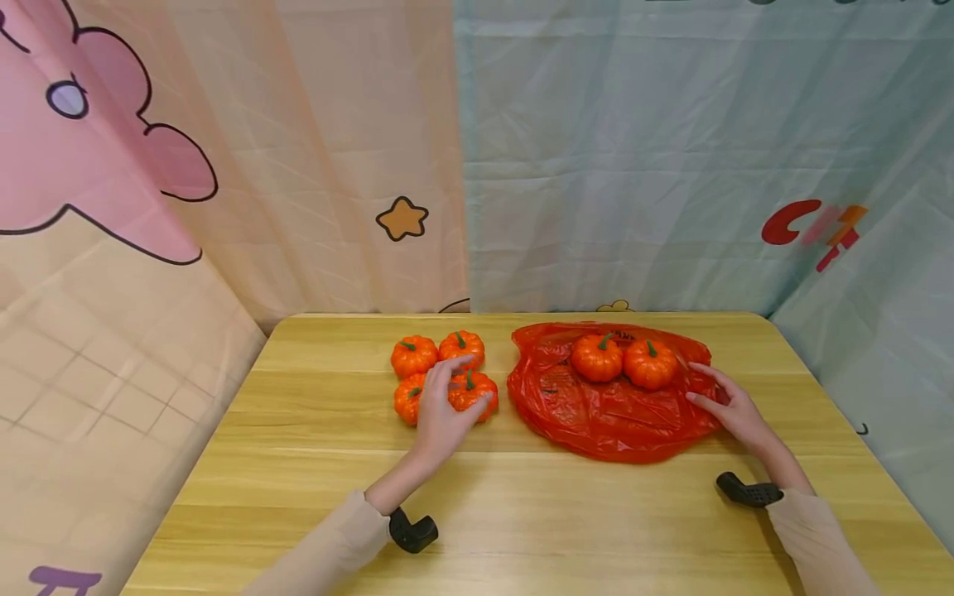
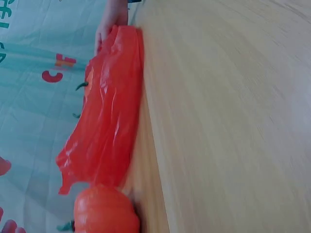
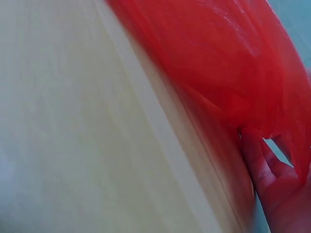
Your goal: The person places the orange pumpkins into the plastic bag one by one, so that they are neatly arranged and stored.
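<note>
Several small orange pumpkins, one of them the front right pumpkin (image 1: 477, 407), sit grouped on the table. My left hand (image 1: 440, 418) hovers over the front ones, thumb and fingers spread apart. In the left wrist view its fingertips (image 2: 9, 226) show at the lower left, with a gap to the nearest pumpkin (image 2: 106, 211). A crinkled red plastic bag (image 1: 596, 422) lies flat to the right, and two pumpkins (image 1: 651, 365) rest side by side on it. At the bag's right edge is my right hand (image 1: 738, 411), thumb and fingers apart. Red film partly covers its fingers in the right wrist view.
The wooden table (image 1: 313, 480) ends at a printed cloth backdrop (image 1: 335, 165) behind, with cloth on both sides too. Black wrist-worn pieces (image 1: 413, 530) stick out by both sleeves, low over the table.
</note>
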Motion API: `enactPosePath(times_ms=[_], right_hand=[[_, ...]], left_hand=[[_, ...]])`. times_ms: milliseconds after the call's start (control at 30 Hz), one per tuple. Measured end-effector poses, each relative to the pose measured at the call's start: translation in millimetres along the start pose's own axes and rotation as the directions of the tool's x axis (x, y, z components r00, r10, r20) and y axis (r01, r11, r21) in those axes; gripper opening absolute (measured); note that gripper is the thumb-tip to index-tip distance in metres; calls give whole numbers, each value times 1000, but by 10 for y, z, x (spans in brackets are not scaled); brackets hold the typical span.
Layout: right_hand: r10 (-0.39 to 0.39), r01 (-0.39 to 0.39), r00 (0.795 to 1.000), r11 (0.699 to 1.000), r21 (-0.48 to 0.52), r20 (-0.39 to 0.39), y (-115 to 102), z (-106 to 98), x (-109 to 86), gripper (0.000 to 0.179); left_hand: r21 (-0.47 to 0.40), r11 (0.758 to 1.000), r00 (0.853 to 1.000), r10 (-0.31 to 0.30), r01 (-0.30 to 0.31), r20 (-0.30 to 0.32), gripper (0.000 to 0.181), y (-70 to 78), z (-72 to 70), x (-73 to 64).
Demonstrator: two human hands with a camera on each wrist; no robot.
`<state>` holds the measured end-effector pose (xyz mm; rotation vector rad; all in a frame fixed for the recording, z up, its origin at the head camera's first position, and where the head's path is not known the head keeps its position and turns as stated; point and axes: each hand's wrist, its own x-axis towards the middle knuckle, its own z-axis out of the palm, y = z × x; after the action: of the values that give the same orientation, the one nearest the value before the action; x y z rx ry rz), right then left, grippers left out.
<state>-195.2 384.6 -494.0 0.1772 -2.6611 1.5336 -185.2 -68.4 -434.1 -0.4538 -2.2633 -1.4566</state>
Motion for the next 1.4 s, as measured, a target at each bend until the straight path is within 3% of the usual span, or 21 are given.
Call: enactPosePath(times_ms=[233,500,767,933,1133,1300,1400], right_hand=[[-21,21,1000,1000,11,-1,13,9,-2,54],[5,-5,1000,1000,6,2,20,-2,-2,55],[-7,7,1000,1000,6,1,12,3,-7,55],[-8,8,1000,1000,5,0,16,3,-8,55],[4,-4,1000,1000,-15,-7,32,-9,-7,55],[22,-22,1000,1000,-14,-1,29,-12,5,57],[21,-21,1000,1000,12,7,23,-11,19,57]], left_hand=[[49,997,990,71,-66,-124,50,-179,-240,-16],[23,999,988,-30,34,-154,56,-353,-435,-76],[90,978,977,-179,189,-113,69,-514,-521,-132],[141,941,951,-302,308,-63,79,-603,-548,-145],[173,901,914,-405,397,10,83,-696,-563,-142],[184,878,888,-457,442,53,85,-750,-564,-154],[192,875,885,-462,444,59,85,-773,-561,-159]])
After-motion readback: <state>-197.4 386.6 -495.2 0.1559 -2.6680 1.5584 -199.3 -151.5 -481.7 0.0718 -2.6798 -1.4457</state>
